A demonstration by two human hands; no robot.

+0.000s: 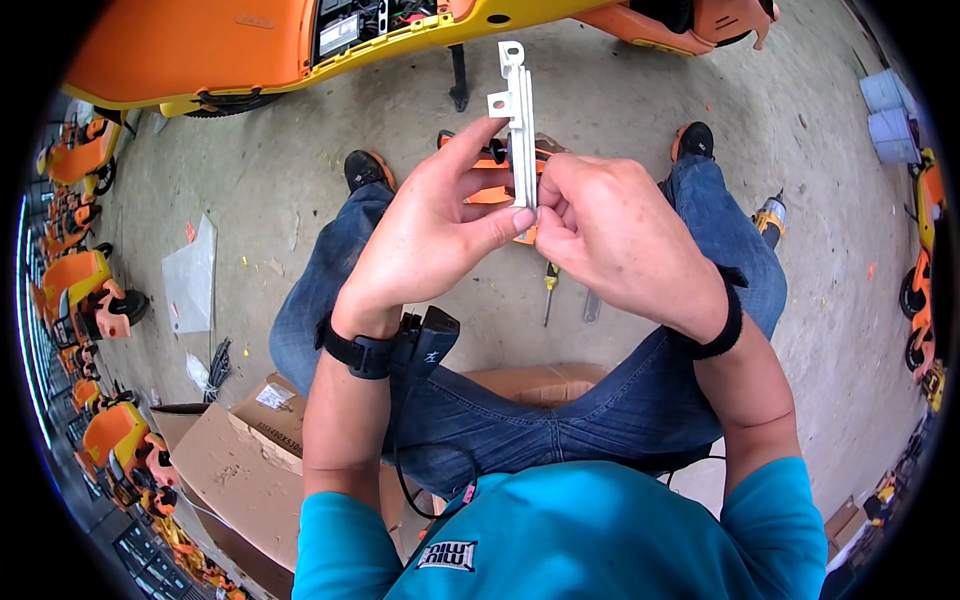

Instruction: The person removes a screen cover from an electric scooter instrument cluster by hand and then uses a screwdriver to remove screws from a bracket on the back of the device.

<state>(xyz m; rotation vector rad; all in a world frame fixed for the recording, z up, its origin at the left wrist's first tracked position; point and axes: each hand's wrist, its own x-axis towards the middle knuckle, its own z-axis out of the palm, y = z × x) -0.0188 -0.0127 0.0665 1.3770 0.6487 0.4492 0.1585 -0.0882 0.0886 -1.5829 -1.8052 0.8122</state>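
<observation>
A slim pale metal bracket with tabs and holes at its far end stands out from between my hands, above the floor. My left hand grips it from the left, thumb at its near end and fingers behind it. My right hand is closed in a pinch against the bracket's near right side; whatever is between those fingertips is hidden. Below my hands is an orange object, mostly covered by them. A screwdriver with a yellow and black handle lies on the floor just nearer to me.
An orange and yellow vehicle body with an exposed wiring compartment spans the far side. A cordless drill rests right of my knee. Cardboard boxes stand at the near left, a clear plastic sheet beyond. Blue buckets are at far right.
</observation>
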